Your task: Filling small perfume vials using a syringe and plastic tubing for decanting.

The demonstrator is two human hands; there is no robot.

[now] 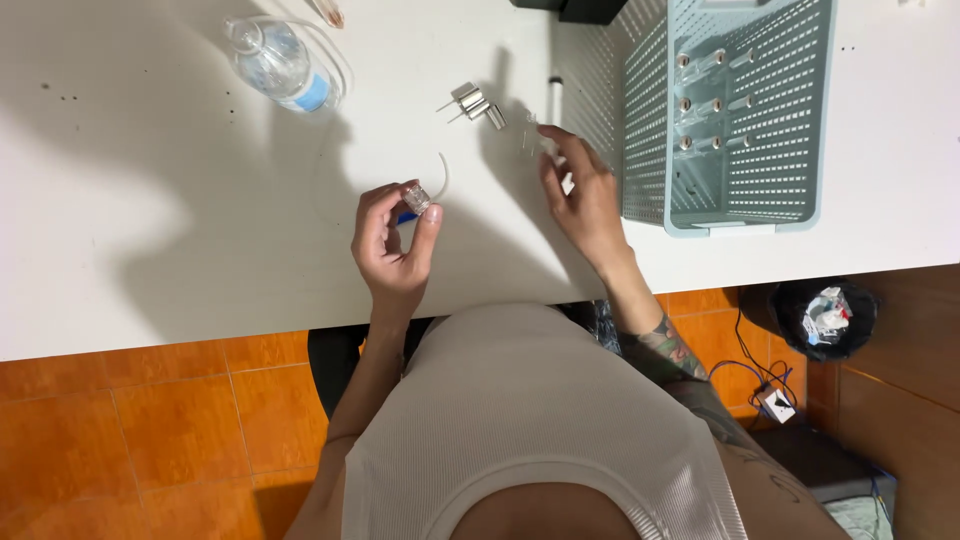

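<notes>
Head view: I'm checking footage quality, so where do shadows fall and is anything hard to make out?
Head view: broad soft shadows darken the white table around the left hand and right hand; the small vial in the left grip is sharp enough, but the clear piece at the right fingertips is too faint to identify.

The tabletop [150, 250] is smooth, matt white. The clear plastic bottle [280, 62] near its far edge looks glossy. The metal cylinders [478, 103] are bright and polished. The perforated plastic basket [790, 120] is matt grey-blue. The small vial [417, 198] shows clear and shiny.
</notes>
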